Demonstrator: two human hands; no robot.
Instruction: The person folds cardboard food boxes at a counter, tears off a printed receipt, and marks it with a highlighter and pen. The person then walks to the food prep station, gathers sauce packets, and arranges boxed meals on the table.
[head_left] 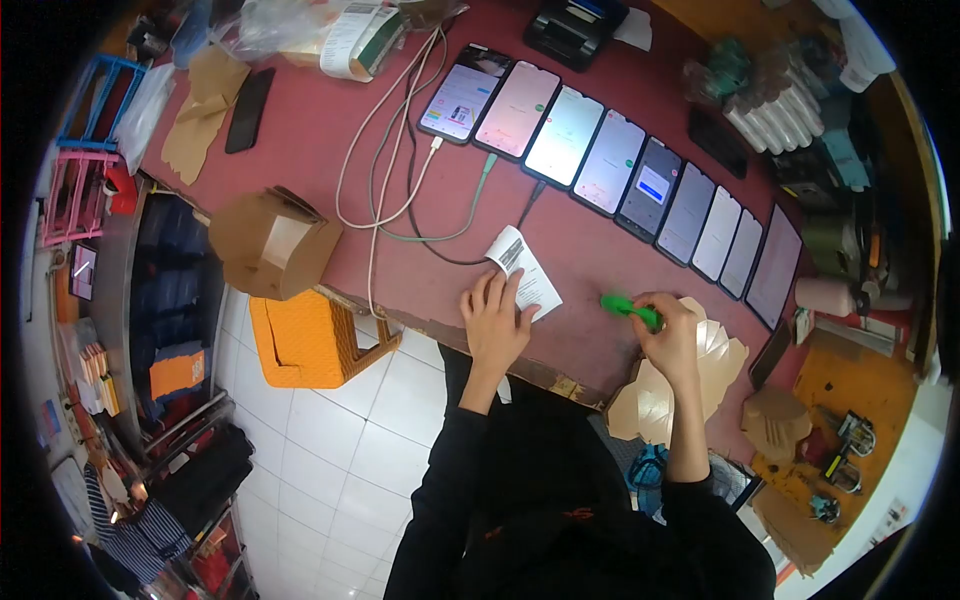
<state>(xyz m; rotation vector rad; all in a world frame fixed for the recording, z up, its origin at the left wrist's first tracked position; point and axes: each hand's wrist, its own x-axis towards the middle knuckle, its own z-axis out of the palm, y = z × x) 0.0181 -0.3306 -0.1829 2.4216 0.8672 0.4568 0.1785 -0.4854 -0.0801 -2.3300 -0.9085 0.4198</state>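
Observation:
My left hand [492, 323] rests on a printed white paper slip [535, 285] near the table's front edge, holding it down with fingertips and thumb. The slip's upper left part is curled or folded over. To its right, my right hand [668, 330] is closed around a bright green handheld object [632, 308]. This object is smeared and partly covered by the fingers, so I cannot make out its kind; its far end points left towards the slip, apart from it. Under and beside my right forearm lies an unfolded brown cardboard piece [655, 395].
Lit phones [607, 165] stand in a slanting row across the dark red table [420, 285], several with charging cables [478, 190]. An opened cardboard box [285, 240] sits at the front left edge, above an orange stool [300, 340]. A black printer-like device [570, 30] is at the back.

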